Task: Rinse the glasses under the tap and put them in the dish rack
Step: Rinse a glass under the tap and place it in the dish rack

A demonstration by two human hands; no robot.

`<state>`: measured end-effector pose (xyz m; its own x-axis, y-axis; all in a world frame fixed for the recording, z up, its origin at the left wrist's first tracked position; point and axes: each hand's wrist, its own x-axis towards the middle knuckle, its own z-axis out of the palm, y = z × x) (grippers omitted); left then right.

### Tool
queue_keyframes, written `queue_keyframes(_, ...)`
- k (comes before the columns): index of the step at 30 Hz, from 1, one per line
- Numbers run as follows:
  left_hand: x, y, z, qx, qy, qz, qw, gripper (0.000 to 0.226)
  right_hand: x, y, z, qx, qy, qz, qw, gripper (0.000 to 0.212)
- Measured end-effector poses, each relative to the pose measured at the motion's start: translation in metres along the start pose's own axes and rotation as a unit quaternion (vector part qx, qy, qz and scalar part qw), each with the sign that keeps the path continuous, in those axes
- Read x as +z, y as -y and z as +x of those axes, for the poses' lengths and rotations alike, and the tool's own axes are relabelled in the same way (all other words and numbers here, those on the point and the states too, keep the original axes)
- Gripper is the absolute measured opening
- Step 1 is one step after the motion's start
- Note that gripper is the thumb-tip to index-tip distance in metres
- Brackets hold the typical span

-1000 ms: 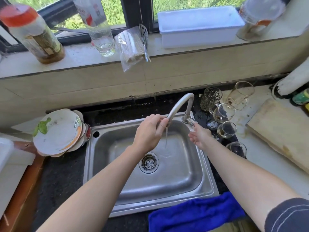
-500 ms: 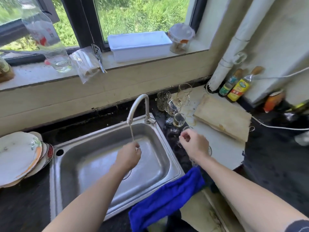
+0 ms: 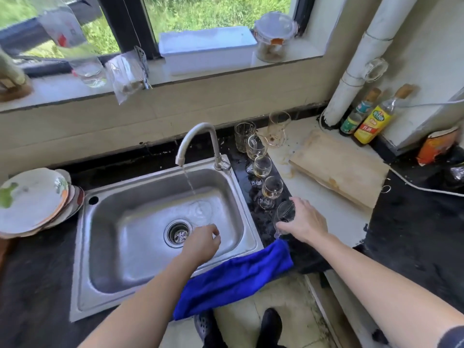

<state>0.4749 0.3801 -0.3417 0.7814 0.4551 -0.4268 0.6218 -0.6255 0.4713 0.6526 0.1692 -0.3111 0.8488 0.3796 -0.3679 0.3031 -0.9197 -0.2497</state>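
At the left edge, a stack of plates (image 3: pixel 30 199) was cut off. Low in the middle, the left hand (image 3: pixel 200 243) hung loosely curled over the sink (image 3: pixel 100 285), holding nothing. Further right, the right hand (image 3: pixel 305 223) gripped a blurry glass (image 3: pixel 285 214), half hiding it, beside more glasses (image 3: pixel 271 190) on the desk (image 3: pixel 334 204).

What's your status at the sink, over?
Left hand loose over sink, empty. Right hand grips nearest glass. Tap running; nothing between glass and stream.
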Motion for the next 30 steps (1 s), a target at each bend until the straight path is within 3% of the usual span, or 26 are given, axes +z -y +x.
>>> queue_keyframes(6, 0.015, -0.007, -0.022, -0.047, -0.013, -0.031, 0.998, 0.024, -0.016, 0.016, -0.016, -0.090, -0.039, 0.004, 0.995, 0.085)
queue_keyframes(10, 0.001, 0.004, -0.035, -0.085, -0.032, -0.032, 0.995, 0.021, -0.028, 0.057, -0.022, -0.144, -0.014, 0.043, 0.989, 0.087)
queue_keyframes(18, -0.055, 0.048, -0.030, -0.075, -0.108, -0.078, 0.988, 0.014, -0.009, 0.174, 0.007, -0.107, 0.087, 0.102, 0.985, 0.094)
queue_keyframes(23, -0.072, 0.074, 0.002, -0.044, -0.089, -0.117, 0.988, 0.039, 0.019, 0.227, 0.024, -0.056, 0.118, 0.104, 0.986, 0.084)
queue_keyframes(26, -0.074, 0.091, 0.028, -0.028, -0.082, -0.144, 0.986, 0.027, 0.033, 0.249, 0.039, -0.033, 0.120, 0.097, 0.988, 0.071)
queue_keyframes(30, -0.072, 0.100, 0.051, -0.025, -0.103, -0.197, 0.975, 0.012, 0.044, 0.262, 0.058, -0.013, 0.147, 0.091, 0.985, 0.078)
